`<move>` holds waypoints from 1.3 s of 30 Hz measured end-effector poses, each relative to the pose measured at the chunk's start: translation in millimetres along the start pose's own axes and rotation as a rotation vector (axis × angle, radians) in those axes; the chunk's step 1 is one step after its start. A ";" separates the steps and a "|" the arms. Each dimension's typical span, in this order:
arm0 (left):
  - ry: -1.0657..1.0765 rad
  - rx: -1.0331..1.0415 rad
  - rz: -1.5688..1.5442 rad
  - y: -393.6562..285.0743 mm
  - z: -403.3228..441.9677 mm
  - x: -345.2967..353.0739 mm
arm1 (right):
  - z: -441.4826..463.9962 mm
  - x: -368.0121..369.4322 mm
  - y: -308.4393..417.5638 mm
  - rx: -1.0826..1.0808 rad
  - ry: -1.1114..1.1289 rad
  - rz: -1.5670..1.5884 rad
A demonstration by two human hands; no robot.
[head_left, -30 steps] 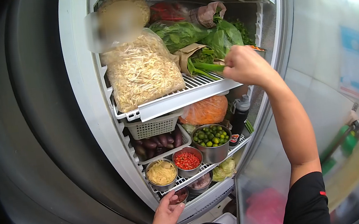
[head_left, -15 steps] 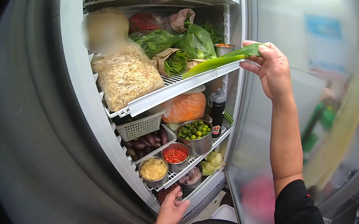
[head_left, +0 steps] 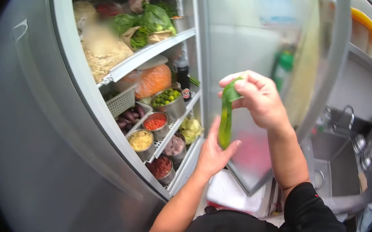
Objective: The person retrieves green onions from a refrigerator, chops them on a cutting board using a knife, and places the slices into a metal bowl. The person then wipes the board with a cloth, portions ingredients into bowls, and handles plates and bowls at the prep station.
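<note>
My right hand (head_left: 261, 96) pinches the top end of a long, flat green leaf (head_left: 226, 118) between thumb and fingers, in front of the open fridge. The leaf hangs down, its lower end beside my left hand (head_left: 213, 154). That hand has its thumb and fingers spread around the leaf's lower end; I cannot tell whether they touch it. On the fridge shelves nearby stand metal pots of green limes (head_left: 166, 97), chopped red chillies (head_left: 155, 123), yellow strips (head_left: 140, 141) and dark red pieces (head_left: 160, 168).
The glass fridge door (head_left: 236, 37) stands open at the right. Leafy greens (head_left: 154, 21) and bagged bean sprouts (head_left: 108, 60) fill the upper shelf. Below are an orange bag (head_left: 153, 80), eggplants (head_left: 127, 117) and a black bottle (head_left: 183, 76). A metal sink (head_left: 338, 163) is at the right.
The leaf has come away from the upper shelf in my right hand and now hangs vertically. My left hand has risen from the lower shelf to the leaf's lower end. The view has turned right.
</note>
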State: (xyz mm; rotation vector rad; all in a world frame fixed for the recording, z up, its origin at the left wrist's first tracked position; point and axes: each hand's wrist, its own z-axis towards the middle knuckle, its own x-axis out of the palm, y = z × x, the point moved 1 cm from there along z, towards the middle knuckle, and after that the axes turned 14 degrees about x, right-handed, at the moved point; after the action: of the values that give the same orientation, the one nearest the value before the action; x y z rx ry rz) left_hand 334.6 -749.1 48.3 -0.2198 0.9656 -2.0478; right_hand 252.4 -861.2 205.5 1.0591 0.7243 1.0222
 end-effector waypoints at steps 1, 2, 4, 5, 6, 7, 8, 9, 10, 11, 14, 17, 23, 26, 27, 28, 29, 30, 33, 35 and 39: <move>0.120 -0.191 -0.288 6.7 -12.5 11.8 | -12.9 -0.3 -7.8 0.038 -0.022 -0.040; 0.130 -0.251 -0.382 -1.5 -27.0 19.4 | -25.2 -3.7 -11.5 0.103 -0.032 -0.077; 0.143 -0.376 -0.560 -19.7 -56.7 30.5 | -54.2 -14.4 -13.9 -0.046 -0.243 -0.313; 0.176 -0.412 -0.571 -24.7 -66.2 30.8 | -68.4 -21.1 -15.3 -0.119 -0.341 -0.432; 0.207 -0.445 -0.580 -28.6 -72.8 27.1 | -81.3 -32.4 -13.0 -0.410 -0.564 -0.713; 0.236 -0.474 -0.585 -32.4 -78.4 24.6 | -99.1 -41.9 -2.4 -0.530 -0.796 -0.980; 0.192 -0.439 -0.609 -34.8 -84.9 24.4 | -112.7 -54.0 0.8 -0.607 -1.027 -1.050; 0.191 -0.440 -0.606 -37.9 -91.3 21.8 | -121.5 -70.2 -2.4 -0.575 -1.247 -1.037; 0.191 -0.439 -0.602 -40.5 -96.7 17.3 | -123.8 -98.8 -13.3 -0.498 -1.315 -0.910; 0.194 -0.435 -0.598 -43.3 -100.7 13.9 | -120.8 -128.1 -30.6 -0.424 -1.382 -0.781; 0.175 -0.413 -0.589 -64.5 -114.0 12.6 | -116.5 -158.2 -84.3 0.037 -1.096 -0.390; 0.237 -0.323 -0.674 -90.4 -126.1 19.8 | -117.1 -155.8 -112.5 0.177 -1.077 -0.471; 0.489 -0.237 -0.876 -142.6 -130.2 92.0 | -208.9 -98.9 -77.7 0.188 -0.409 -0.445; 0.599 -0.257 -0.792 -148.9 -134.4 133.2 | -309.2 -103.5 -63.8 0.208 -0.638 -0.819; 0.639 -0.261 -0.759 -152.4 -138.9 146.7 | -347.1 -100.7 -43.1 0.169 -0.847 -0.768; 0.673 -0.288 -0.758 -159.6 -144.3 161.8 | -380.7 -111.1 -39.3 0.034 -1.051 -0.842; 0.717 -0.327 -0.770 -162.9 -152.3 178.6 | -409.7 -107.1 -11.0 -0.010 -1.195 -0.849; 0.765 -0.361 -0.786 -166.9 -161.9 195.2 | -436.4 -112.5 5.3 -0.095 -1.226 -0.997; 0.900 -0.418 -0.791 -199.5 -196.4 243.0 | -514.4 -130.7 44.5 -0.138 -1.165 -1.474; 1.001 -0.441 -0.775 -225.4 -220.9 272.5 | -569.2 -140.9 52.8 -0.066 -1.153 -1.610; 1.229 -0.452 -0.761 -273.4 -278.5 330.0 | -689.7 -139.2 75.6 0.089 -1.128 -1.866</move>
State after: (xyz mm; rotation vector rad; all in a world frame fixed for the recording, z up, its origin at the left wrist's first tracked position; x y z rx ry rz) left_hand -173.2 -747.2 -10.5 0.6296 2.3736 -2.5825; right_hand -424.6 -738.4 39.5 0.4443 0.4543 -1.1519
